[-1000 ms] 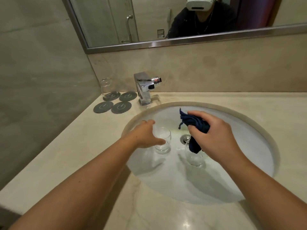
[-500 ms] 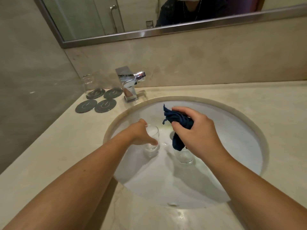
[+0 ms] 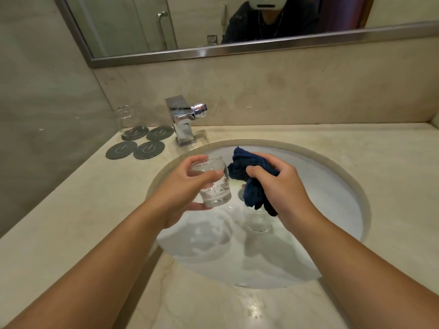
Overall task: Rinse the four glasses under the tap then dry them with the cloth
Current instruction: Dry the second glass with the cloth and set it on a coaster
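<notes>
My left hand [image 3: 180, 188] grips a clear glass [image 3: 213, 184], held upright above the left part of the white sink basin [image 3: 332, 198]. My right hand [image 3: 282, 188] clutches a bunched dark blue cloth [image 3: 249, 172] just to the right of that glass, close to its rim. Below the cloth a second clear glass [image 3: 257, 220] stands in the basin, partly hidden by the cloth. A third glass [image 3: 126, 121] sits upside down on a grey coaster at the back left. The chrome tap [image 3: 181, 119] stands behind the basin with no water running.
Three bare grey coasters [image 3: 148, 149] lie on the beige stone counter [image 3: 356, 143] left of the tap. A wall closes the left side, and a framed mirror [image 3: 237, 48] hangs above the backsplash. The drain [image 3: 241, 194] is partly covered by the cloth.
My left hand has lifted the glass out of the basin and raised it beside the cloth. My right hand keeps hold of the cloth over the second glass.
</notes>
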Available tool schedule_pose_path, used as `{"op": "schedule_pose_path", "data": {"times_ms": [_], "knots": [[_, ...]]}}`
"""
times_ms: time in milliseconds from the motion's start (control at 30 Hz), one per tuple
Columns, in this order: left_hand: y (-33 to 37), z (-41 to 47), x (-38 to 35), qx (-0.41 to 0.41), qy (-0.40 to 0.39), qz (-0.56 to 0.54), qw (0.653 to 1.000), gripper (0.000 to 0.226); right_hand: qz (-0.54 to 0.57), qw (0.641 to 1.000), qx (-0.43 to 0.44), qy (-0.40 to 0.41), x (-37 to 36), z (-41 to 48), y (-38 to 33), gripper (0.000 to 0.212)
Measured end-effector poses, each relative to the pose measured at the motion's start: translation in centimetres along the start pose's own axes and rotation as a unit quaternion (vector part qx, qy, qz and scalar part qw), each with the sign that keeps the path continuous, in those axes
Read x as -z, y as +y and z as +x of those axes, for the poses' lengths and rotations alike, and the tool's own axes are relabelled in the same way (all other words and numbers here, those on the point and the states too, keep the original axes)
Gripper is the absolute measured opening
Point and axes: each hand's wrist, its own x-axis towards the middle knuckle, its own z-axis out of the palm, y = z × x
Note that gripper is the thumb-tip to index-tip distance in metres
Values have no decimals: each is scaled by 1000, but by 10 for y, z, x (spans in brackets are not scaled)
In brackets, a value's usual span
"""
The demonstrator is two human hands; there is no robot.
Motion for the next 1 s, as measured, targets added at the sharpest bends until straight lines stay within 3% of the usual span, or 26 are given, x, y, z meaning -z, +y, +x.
{"op": "schedule_pose_path", "data": {"times_ms": [100,167,300,400,667,800,867,1000], "knots": [[-2,-5,7,-75,-8,179,981,67,-6,1000,-2,-3,1,-1,-1,27],[-4,-8,11,-123,-13,310,943,77,-14,1000,0,-4,2,-2,-1,28],[-7,-14,20,-169,-44,445,878,75,-37,999,6,-1,-1,-2,2,29],[-9,-18,24,-197,-73,509,835,76,-14,1000,-7,-27,-4,-3,3,29],[-6,-22,9,-315,-68,563,761,83,109,985,-96,-92,-11,-10,2,21],[-5,-23,3,-361,-46,547,754,81,158,969,-137,-129,-9,-10,1,41],[-3,-24,3,-353,-39,528,771,92,170,966,-137,-138,-8,-9,0,49],[-1,-29,2,-338,-33,479,809,108,192,963,-141,-125,-6,-5,-1,40]]}}
